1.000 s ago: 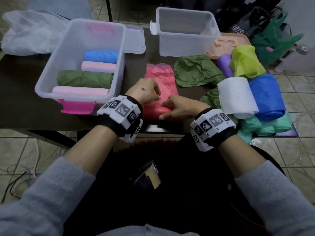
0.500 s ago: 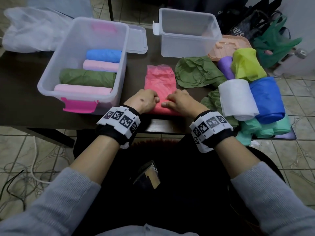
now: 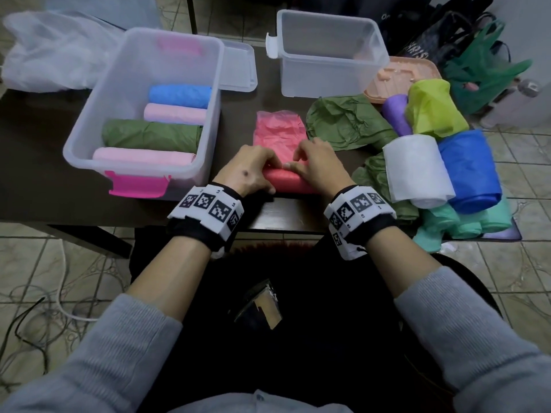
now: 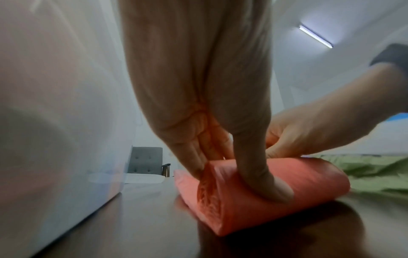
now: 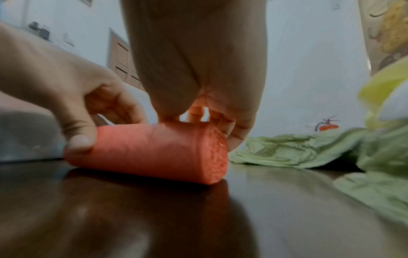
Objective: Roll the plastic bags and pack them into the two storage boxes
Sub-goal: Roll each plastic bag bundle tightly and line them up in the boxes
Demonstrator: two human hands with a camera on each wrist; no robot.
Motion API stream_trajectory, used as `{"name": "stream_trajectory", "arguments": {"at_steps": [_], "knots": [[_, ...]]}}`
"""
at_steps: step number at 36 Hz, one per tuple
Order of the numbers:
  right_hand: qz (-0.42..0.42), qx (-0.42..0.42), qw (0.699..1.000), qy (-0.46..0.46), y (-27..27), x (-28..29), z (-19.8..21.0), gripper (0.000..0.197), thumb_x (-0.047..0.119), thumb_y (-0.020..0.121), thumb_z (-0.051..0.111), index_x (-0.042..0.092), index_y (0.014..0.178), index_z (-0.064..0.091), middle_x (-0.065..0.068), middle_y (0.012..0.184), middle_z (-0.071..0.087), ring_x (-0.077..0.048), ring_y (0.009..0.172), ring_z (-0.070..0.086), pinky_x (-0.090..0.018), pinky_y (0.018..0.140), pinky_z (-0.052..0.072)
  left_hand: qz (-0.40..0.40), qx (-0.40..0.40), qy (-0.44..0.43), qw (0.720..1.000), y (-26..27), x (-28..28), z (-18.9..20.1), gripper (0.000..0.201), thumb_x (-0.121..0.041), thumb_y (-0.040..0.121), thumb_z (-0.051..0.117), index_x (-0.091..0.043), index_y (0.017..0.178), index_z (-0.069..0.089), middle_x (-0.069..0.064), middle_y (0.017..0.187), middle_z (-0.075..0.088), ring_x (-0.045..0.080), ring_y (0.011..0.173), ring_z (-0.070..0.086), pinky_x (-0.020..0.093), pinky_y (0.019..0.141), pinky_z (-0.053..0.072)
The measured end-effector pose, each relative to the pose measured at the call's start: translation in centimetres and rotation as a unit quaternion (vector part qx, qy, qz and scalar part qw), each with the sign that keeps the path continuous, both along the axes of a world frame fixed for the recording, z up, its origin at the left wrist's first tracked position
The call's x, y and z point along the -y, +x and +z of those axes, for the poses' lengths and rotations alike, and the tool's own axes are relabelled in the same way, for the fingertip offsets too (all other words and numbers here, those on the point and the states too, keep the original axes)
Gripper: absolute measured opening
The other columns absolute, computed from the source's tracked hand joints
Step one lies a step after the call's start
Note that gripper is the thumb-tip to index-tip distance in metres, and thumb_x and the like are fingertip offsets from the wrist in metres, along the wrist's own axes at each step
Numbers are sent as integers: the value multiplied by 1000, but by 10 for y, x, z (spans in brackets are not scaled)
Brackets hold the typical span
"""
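A red plastic bag (image 3: 278,131) lies on the dark table, its near end wound into a thick roll (image 3: 287,181) (image 4: 253,190) (image 5: 154,150). My left hand (image 3: 253,171) (image 4: 232,165) grips the roll's left end, thumb on the near side and fingers curled over the top. My right hand (image 3: 313,166) (image 5: 198,118) grips the right end the same way. The left storage box (image 3: 98,120) holds several rolled bags in blue, pink and green. The second storage box (image 3: 328,73) stands empty at the back.
Loose and rolled bags are heaped at the right: olive (image 3: 348,123), white (image 3: 414,168), blue (image 3: 468,168), yellow-green (image 3: 432,108), purple (image 3: 395,111), teal (image 3: 465,222). A clear lid (image 3: 238,70) lies behind the left box, a peach lid (image 3: 408,76) at the back right. The table's near edge (image 3: 283,213) runs just behind my wrists.
Both hands have rolled the red bag a little farther away from me. The roll has grown thicker and the flat part beyond it is shorter.
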State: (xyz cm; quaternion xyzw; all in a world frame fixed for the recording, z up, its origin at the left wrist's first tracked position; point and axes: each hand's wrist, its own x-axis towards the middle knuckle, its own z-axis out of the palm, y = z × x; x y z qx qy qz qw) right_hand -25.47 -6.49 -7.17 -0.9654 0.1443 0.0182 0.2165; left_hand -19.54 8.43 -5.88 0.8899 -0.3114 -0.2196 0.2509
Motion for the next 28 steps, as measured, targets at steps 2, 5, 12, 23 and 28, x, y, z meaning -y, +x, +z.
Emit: {"name": "stream_trajectory", "arguments": {"at_steps": [2, 5, 12, 23, 28], "knots": [[23, 4, 998, -63, -2, -7, 1, 27, 30, 94, 53, 7, 105, 59, -13, 113, 57, -29, 109, 49, -39, 91, 39, -7, 2, 10, 1000, 3, 2, 4, 55, -11, 63, 85, -17, 115, 65, 5, 114, 65, 15, 102, 57, 23, 86, 44], [57, -10, 992, -110, -7, -12, 5, 33, 29, 99, 40, 3, 108, 57, -16, 111, 59, -34, 105, 53, -41, 86, 41, -10, -7, 20, 1000, 7, 5, 8, 53, -11, 65, 84, -16, 115, 67, 4, 111, 67, 10, 92, 55, 20, 79, 42], [114, -98, 980, -134, -24, -19, 9, 44, 31, 86, 65, 4, 119, 53, -14, 116, 56, -31, 108, 53, -42, 90, 46, -31, -49, 86, 995, 12, 10, 18, 47, -13, 67, 83, -21, 112, 69, 2, 103, 69, 15, 94, 62, 31, 90, 51], [164, -225, 960, -40, -15, -5, 29, 39, 45, 90, 56, 12, 111, 59, -4, 97, 59, -23, 91, 55, -31, 77, 42, -28, 55, 50, 997, -3, 5, 7, 38, -2, 69, 76, -19, 102, 70, 9, 110, 65, 24, 101, 62, 39, 87, 53], [141, -266, 953, 21, -6, 3, 35, 28, 47, 92, 52, 23, 79, 55, 6, 78, 53, -16, 79, 49, -28, 65, 35, -34, 47, 64, 996, -4, 3, 9, 47, -10, 70, 80, -20, 114, 67, 9, 114, 65, 25, 103, 62, 39, 91, 51]]}}
